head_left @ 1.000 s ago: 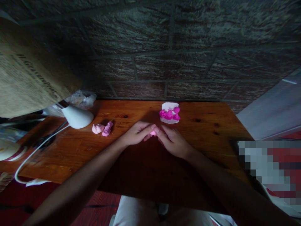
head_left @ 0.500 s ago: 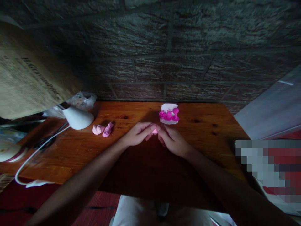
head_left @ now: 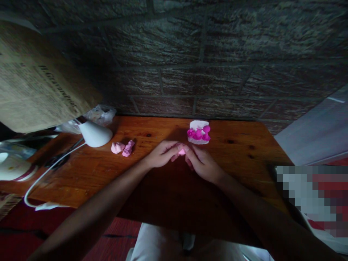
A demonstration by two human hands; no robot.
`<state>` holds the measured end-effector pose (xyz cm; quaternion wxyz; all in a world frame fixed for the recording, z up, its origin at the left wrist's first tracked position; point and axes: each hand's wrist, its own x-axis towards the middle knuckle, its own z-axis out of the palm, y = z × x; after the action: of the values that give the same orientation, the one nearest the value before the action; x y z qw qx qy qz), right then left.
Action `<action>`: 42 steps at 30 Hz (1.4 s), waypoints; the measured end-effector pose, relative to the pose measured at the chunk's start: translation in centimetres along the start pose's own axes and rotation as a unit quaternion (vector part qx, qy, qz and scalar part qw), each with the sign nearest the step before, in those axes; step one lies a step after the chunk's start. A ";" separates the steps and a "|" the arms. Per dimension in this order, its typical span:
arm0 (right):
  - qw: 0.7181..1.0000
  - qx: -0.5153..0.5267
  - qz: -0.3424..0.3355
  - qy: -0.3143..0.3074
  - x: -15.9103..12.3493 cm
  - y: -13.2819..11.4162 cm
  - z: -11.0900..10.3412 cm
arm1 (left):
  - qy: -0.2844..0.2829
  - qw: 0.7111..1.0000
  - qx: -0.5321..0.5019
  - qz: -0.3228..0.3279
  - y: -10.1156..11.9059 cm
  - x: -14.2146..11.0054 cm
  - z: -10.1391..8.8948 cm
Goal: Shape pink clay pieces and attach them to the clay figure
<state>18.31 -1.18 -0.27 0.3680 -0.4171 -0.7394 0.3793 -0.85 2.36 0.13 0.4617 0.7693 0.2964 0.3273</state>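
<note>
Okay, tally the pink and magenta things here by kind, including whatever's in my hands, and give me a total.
Pink lumps lying on the table: 2
Pink piece between left hand and right hand: 1
Magenta shapes on the white pad: 3
Total: 6

Both forearms (head_left: 115, 194) angle inward, left hand (head_left: 162, 154) near right hand (head_left: 203, 164), fingers (head_left: 173, 149) bent.

Both hands (head_left: 199, 162) pinch pink clay (head_left: 182, 151) between them.
</note>
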 end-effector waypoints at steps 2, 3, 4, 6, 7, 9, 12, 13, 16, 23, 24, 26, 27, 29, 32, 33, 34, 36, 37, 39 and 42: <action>1.000 -0.003 0.000 0.004 0.0 0.0 0.0 | -0.008 1.000 0.018 0.008 0.2 0.0 0.0; 1.000 -0.004 -0.001 0.005 0.0 0.0 0.0 | -0.011 0.999 0.029 0.013 0.3 0.1 0.0; 1.000 -0.003 -0.001 0.005 0.0 0.0 0.0 | -0.014 0.999 0.039 0.020 0.5 0.1 0.0; 1.000 -0.003 0.002 0.002 0.0 0.1 0.0 | -0.015 0.998 0.055 0.034 0.6 0.2 0.1; 1.000 -0.004 0.005 0.000 0.0 0.2 -0.1 | -0.015 0.997 0.062 0.041 0.7 0.2 0.1; 1.000 -0.007 0.010 -0.003 0.0 0.3 -0.1 | -0.016 0.996 0.070 0.053 0.7 0.3 0.2; 1.000 -0.003 0.009 -0.002 0.0 0.4 -0.1 | -0.022 0.995 0.072 0.069 0.7 0.4 0.2; 1.000 0.001 0.007 -0.001 0.1 0.4 -0.1 | -0.023 0.995 0.068 0.072 0.8 0.4 0.2; 1.000 0.013 0.006 -0.002 0.1 0.3 -0.2 | -0.029 0.996 0.054 0.072 1.0 0.4 0.2; 1.000 0.007 0.009 -0.004 0.1 0.4 0.0 | -0.042 0.996 0.058 0.062 0.9 0.3 0.1; 1.000 0.006 0.011 -0.004 0.1 0.4 0.0 | -0.041 0.996 0.056 0.058 1.0 0.3 0.1; 1.000 0.003 0.014 -0.004 0.0 0.4 -0.1 | -0.041 0.997 0.048 0.052 1.1 0.3 0.2; 1.000 0.001 0.013 -0.003 0.0 0.4 -0.1 | -0.040 0.997 0.045 0.050 1.1 0.3 0.2; 1.000 -0.002 0.009 -0.001 0.0 0.3 -0.1 | -0.035 0.997 0.041 0.056 1.1 0.3 0.2; 1.000 -0.003 0.007 0.000 0.1 0.2 -0.1 | -0.022 0.996 0.039 0.074 1.1 0.4 0.2; 1.000 -0.003 0.008 0.001 0.1 0.1 -0.1 | -0.018 0.996 0.038 0.077 1.1 0.4 0.2; 1.000 -0.003 0.010 0.002 0.1 0.1 -0.1 | -0.014 0.996 0.038 0.078 1.0 0.4 0.2; 1.000 -0.003 0.014 0.005 0.1 0.0 -0.2 | -0.013 0.996 0.041 0.075 1.0 0.5 0.2; 1.000 -0.003 0.017 0.007 0.1 0.0 -0.2 | -0.014 0.996 0.044 0.072 0.9 0.5 0.1; 1.000 -0.002 0.023 0.009 0.0 0.0 -0.2 | -0.018 0.996 0.053 0.070 0.7 0.5 0.1; 1.000 0.006 0.026 0.003 0.0 0.1 -0.1 | -0.021 0.995 0.062 0.079 0.5 0.4 0.1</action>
<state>18.43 -1.09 -0.32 0.3629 -0.4356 -0.7246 0.3919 -0.51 2.40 0.65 0.3915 0.8243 0.2449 0.3275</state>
